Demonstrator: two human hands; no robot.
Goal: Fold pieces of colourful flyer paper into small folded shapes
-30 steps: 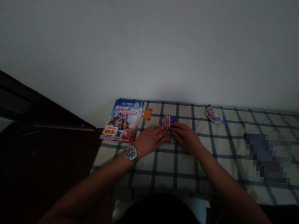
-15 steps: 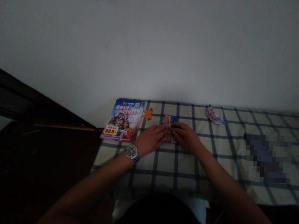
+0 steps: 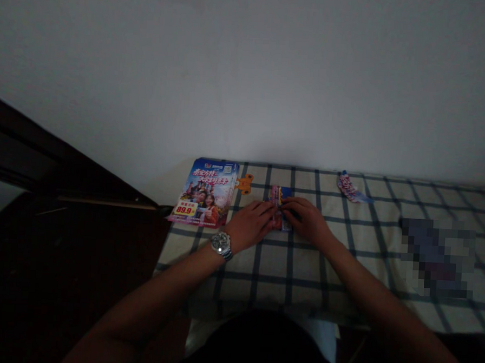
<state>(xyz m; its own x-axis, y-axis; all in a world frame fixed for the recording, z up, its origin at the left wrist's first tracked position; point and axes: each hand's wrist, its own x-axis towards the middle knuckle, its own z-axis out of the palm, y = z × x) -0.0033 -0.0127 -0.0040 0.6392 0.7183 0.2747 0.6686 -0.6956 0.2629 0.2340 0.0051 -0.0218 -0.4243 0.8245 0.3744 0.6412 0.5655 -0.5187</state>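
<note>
A small folded colourful paper [image 3: 280, 197] lies on the checked tablecloth [image 3: 295, 260]. My left hand [image 3: 251, 223], with a wristwatch, rests on its left side, fingers pressed down on it. My right hand [image 3: 307, 219] covers its right side, fingers curled and pinching the paper. Most of the paper's lower part is hidden under both hands.
A stack of colourful flyers [image 3: 205, 191] lies at the cloth's left corner, with a small orange paper figure [image 3: 245, 183] beside it. A folded patterned paper piece [image 3: 350, 188] lies further right near the wall. A blurred dark patch [image 3: 437, 257] sits at right. Dark furniture stands left.
Both hands stay on the folded paper, with the fingers shifting slightly together. The view has shifted a little so everything sits slightly further right.
</note>
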